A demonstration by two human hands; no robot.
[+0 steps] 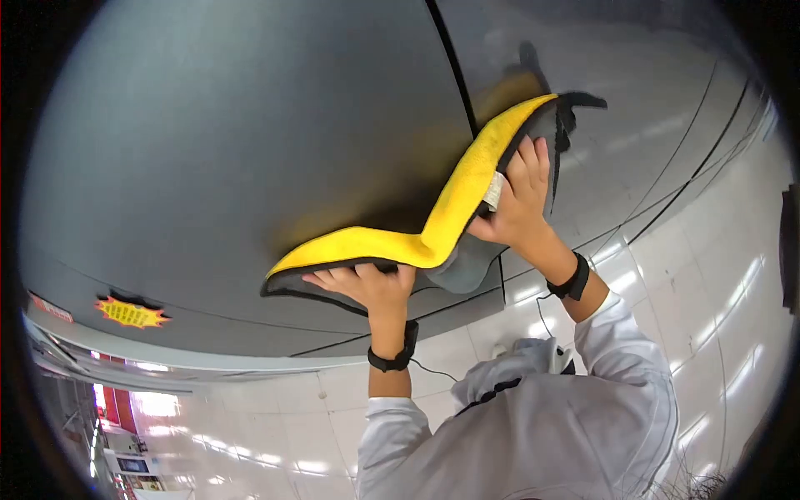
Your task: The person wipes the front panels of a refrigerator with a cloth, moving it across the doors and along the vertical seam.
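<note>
Your left hand (375,287) and right hand (521,200) grip a soft, wavy, dark-edged yellow cloth (471,179) by the smooth grey panel (250,125).

shiny pale tiled floor (292,417)

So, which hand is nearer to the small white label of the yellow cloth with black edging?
The right hand: the white label is beside it, while the left hand is farther along the cloth.
</note>
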